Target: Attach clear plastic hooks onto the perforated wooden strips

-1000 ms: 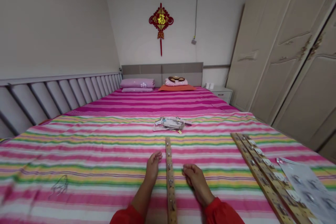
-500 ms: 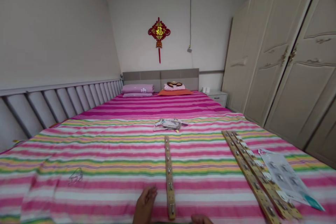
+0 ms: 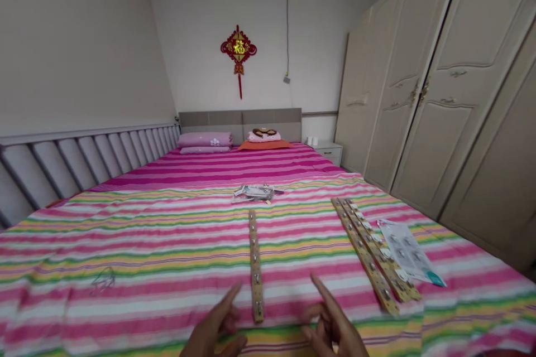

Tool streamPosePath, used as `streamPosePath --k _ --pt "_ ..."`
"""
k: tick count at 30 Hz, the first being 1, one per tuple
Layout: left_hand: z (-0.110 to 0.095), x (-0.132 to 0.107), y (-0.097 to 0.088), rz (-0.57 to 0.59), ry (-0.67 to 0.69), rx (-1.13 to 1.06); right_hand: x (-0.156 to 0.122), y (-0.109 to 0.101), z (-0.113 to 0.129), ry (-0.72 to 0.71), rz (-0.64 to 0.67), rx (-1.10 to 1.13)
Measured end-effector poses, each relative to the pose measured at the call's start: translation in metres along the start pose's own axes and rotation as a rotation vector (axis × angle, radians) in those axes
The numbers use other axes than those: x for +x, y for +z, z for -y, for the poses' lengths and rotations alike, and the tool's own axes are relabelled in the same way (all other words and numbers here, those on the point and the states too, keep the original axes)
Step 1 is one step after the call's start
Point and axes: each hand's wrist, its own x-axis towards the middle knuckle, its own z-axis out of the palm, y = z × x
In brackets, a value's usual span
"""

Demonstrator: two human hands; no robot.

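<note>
1. We see the left hand (image 3: 213,326) at the near edge of the view, open and empty, its fingers spread wide and its index finger pointing far. Its fingertip sits just left of the strip, and we cannot tell whether the hand touches the quilt.
2. We see the right hand (image 3: 330,318) open and empty too, its fingers spread wide, a little farther from the strip than the left hand is.
3. Between the hands, we find the wooden strip with metal hooks (image 3: 255,268) lying flat on the striped quilt (image 3: 125,245), its long side running near to far. Neither hand grips it.
4. To the right, we see two more wooden hook strips (image 3: 368,248) lying side by side, nearly parallel and touching. A printed plastic sheet (image 3: 408,251) lies just right of them.
5. Farther up the bed, beyond the near strip, we see a pile of clear plastic packets (image 3: 253,192).
6. On the near left of the quilt, we can make out a thin wire loop (image 3: 103,280).
7. At the far end, we see pillows (image 3: 205,139) against the headboard (image 3: 240,120). A red knot hanging (image 3: 238,50) is on the wall above them, and a tall cream wardrobe (image 3: 419,83) stands along the right.
</note>
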Motion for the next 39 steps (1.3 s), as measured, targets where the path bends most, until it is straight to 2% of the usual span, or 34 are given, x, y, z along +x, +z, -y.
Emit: streamPosePath --k 3,5,7,9,11,13,17,19,22,28,33,39 --pt "-0.036 0.003 -0.003 -0.185 0.106 0.044 0.006 0.007 0.051 -0.266 -0.115 -0.128" --pt "-0.047 0.001 0.0 -0.304 0.159 0.076 0.006 0.013 0.069 -0.414 -0.176 -0.207" --pt "-0.049 -0.003 0.005 -0.393 0.201 0.114 0.004 0.017 0.07 -0.519 -0.229 -0.263" --pt "-0.047 -0.005 0.01 -0.459 0.21 0.138 0.002 0.021 0.059 -0.562 -0.262 -0.313" --pt "-0.04 -0.005 0.015 -0.494 0.182 0.152 0.001 0.022 0.042 -0.521 -0.258 -0.379" --pt "-0.029 -0.003 0.018 -0.486 0.143 0.176 0.002 0.02 0.024 -0.407 -0.216 -0.446" --pt "0.006 0.003 0.019 -0.348 0.037 0.251 0.004 0.013 -0.006 -0.167 -0.115 -0.508" --pt "0.022 0.005 0.02 -0.286 -0.027 0.261 0.005 0.009 -0.017 -0.091 -0.097 -0.51" --pt "0.037 0.006 0.023 -0.267 -0.069 0.266 0.004 0.005 -0.028 -0.028 -0.096 -0.511" --pt "0.04 0.007 0.032 -0.217 -0.099 0.269 0.005 0.005 -0.031 0.016 -0.061 -0.542" --pt "0.037 0.005 0.04 -0.277 -0.124 0.274 0.006 0.006 -0.03 0.047 -0.038 -0.5" --pt "0.04 0.011 0.051 -0.301 -0.069 0.163 0.011 0.018 -0.042 0.087 0.149 -0.285"
